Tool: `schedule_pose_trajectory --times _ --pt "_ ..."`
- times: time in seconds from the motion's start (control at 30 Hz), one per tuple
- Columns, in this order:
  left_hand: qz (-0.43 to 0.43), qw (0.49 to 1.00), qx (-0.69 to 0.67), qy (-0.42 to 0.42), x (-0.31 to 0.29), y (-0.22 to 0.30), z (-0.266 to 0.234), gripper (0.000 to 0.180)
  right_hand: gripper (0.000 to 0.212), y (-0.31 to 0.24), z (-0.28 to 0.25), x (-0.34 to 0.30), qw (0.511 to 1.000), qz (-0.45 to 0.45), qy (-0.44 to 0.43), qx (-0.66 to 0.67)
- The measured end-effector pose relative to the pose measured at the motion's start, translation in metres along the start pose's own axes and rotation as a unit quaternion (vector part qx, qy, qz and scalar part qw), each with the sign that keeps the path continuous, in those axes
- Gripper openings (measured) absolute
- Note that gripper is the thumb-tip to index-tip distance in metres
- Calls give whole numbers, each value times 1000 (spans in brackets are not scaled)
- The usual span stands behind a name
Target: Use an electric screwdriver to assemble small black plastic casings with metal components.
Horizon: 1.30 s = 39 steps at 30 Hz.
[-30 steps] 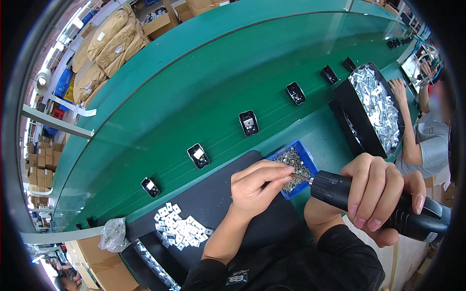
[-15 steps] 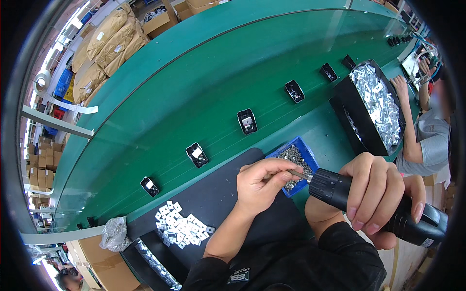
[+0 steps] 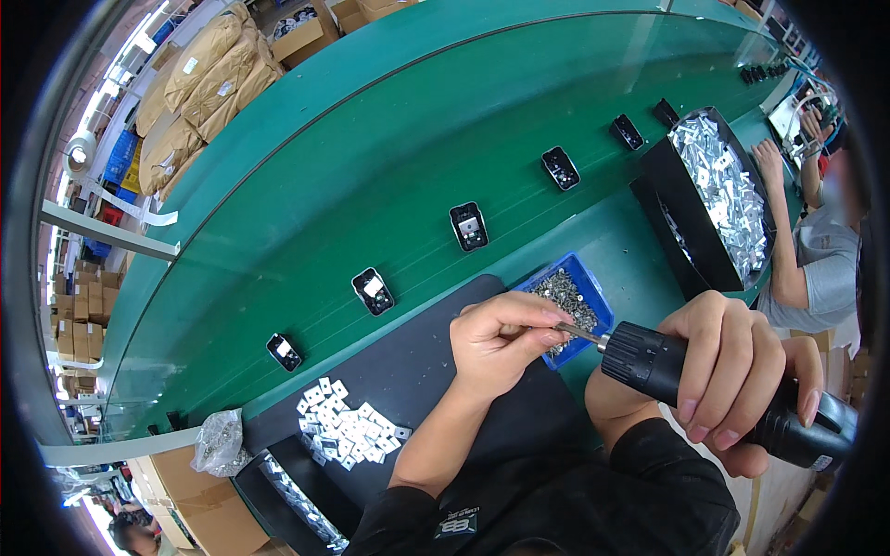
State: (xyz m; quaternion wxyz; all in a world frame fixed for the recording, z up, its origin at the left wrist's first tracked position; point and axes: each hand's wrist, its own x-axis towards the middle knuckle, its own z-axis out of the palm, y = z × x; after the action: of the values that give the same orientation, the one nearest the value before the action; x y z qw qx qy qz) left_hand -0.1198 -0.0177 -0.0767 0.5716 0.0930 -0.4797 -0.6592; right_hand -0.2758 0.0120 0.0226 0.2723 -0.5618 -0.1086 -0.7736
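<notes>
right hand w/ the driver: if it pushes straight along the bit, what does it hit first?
Most likely the left hand's fingertips: the bit of the electric screwdriver in the right hand points up-left, straight at them. The blue screw tray lies just beyond; depth is unclear.

5 black housings (image 3: 468, 226), 1 screwdriver (image 3: 714, 385), 2 hands (image 3: 505, 338)

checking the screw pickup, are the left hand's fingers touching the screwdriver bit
Touching. The head view shows the left hand with its fingertips pinched right on the bit of the electric screwdriver, no gap visible.
</notes>
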Motion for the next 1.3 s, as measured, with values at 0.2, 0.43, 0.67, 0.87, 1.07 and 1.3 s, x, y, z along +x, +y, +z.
schedule_pose_trajectory --times 0.2,0.43,0.67,0.87,1.07,1.3 --pt "-20 995 -96 2 -3 -9 0 10 42 -1 1 0 1000 5 2 3" --pt "-55 994 -96 4 -6 -11 3 20 41 1 2 -1 1000 7 -4 -3" --pt "-61 992 -105 44 -8 -17 6 32 43 5 6 -3 1000 9 -9 -21" --pt "-107 979 -159 69 -7 -13 6 30 43 8 9 -4 1000 8 -11 -24" --pt "-134 971 -182 73 -5 -8 11 26 43 6 10 -2 1000 10 -6 -27" --pt "-151 970 -161 99 -7 -8 9 24 40 11 11 -5 998 5 -36 -50"
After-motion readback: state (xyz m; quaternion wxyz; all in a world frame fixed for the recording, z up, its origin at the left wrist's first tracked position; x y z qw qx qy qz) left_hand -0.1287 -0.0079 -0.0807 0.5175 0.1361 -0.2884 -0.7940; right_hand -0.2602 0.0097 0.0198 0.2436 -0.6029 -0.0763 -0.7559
